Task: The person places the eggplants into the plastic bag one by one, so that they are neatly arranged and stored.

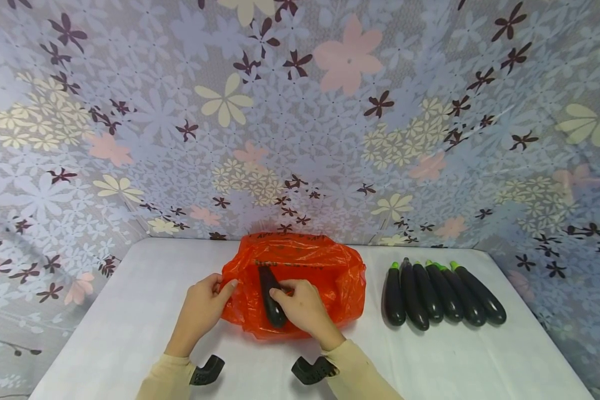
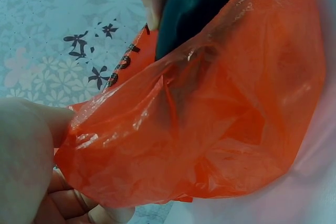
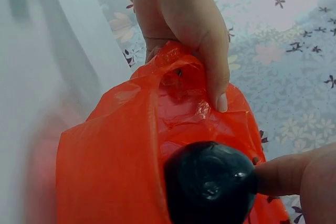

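Note:
A red plastic bag (image 1: 340, 289) lies on the table with its mouth open, dark printing along its rim. My left hand (image 1: 206, 305) pinches the left edge of the bag between thumb and fingers. One dark eggplant (image 1: 269, 297) is partly inside the bag mouth, its rounded end toward me. My right hand (image 1: 302, 304) holds that eggplant from its right side, thumb on top; its other fingers are largely hidden. In the right wrist view the eggplant's rounded end (image 3: 210, 182) shows beside the bag's rim, below my left hand (image 3: 184, 30).
To the right, several eggplants (image 1: 430, 294) with green stem ends lie side by side on the white table (image 1: 520, 355). A flower-patterned cloth (image 1: 300, 139) rises behind the table and at both sides. Black wrist mounts (image 1: 207, 370) are on both sleeves.

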`<state>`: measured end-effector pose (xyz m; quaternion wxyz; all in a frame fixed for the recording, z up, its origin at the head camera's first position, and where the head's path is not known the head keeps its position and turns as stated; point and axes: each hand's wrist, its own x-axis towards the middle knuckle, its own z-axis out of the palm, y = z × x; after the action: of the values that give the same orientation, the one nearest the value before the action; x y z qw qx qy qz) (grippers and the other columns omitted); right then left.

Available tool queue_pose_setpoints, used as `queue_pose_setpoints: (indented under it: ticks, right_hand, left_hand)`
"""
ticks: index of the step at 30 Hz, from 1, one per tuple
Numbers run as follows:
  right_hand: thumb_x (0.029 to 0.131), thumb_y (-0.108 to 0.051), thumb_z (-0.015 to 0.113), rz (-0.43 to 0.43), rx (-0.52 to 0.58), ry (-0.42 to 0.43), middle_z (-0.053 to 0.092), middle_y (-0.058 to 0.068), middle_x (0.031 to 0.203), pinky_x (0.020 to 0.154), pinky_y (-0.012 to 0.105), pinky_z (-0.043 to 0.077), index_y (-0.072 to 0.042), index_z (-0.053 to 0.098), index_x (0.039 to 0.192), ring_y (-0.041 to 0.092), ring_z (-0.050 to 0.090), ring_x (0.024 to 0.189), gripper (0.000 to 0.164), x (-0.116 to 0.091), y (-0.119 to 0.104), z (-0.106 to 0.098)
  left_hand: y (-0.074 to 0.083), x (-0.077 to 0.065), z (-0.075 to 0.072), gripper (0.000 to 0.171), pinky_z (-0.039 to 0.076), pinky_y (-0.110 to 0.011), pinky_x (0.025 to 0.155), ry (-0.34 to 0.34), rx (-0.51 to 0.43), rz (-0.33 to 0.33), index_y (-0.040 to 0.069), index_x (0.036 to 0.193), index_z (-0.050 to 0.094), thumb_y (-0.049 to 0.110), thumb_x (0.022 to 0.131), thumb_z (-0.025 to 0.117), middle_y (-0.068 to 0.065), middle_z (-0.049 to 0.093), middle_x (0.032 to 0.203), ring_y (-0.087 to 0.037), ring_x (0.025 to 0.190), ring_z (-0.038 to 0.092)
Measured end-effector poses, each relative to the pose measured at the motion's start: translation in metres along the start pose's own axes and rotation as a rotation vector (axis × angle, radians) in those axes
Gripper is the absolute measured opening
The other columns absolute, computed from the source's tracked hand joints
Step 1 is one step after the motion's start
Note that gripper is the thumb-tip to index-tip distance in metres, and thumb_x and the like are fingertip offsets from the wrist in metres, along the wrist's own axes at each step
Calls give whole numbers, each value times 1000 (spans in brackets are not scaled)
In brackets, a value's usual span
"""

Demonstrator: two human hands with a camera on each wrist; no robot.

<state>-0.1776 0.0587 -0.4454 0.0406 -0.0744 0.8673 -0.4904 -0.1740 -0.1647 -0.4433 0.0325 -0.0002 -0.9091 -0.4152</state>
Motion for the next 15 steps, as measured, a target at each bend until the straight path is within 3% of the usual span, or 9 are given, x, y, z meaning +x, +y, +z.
queue_pose_setpoints:
  ticks: [9, 15]
  right_hand:
    - [94, -29, 66, 39, 14, 4, 71, 12, 111, 86, 43, 55, 3, 69, 122, 25, 66, 101, 42, 8, 2, 6]
    - [94, -25, 68, 44, 1, 15, 71, 12, 107, 87, 45, 53, 4, 69, 119, 25, 65, 98, 39, 13, 0, 11]
  left_hand:
    - [0, 0, 1, 26, 39, -26, 54, 3, 1, 13, 7, 89, 58, 30, 99, 63, -3, 48, 66, -17, 61, 48]
    - [0, -1, 0, 26, 39, -26, 54, 1, 0, 16, 6, 90, 59, 30, 99, 63, -3, 48, 67, -17, 62, 49]
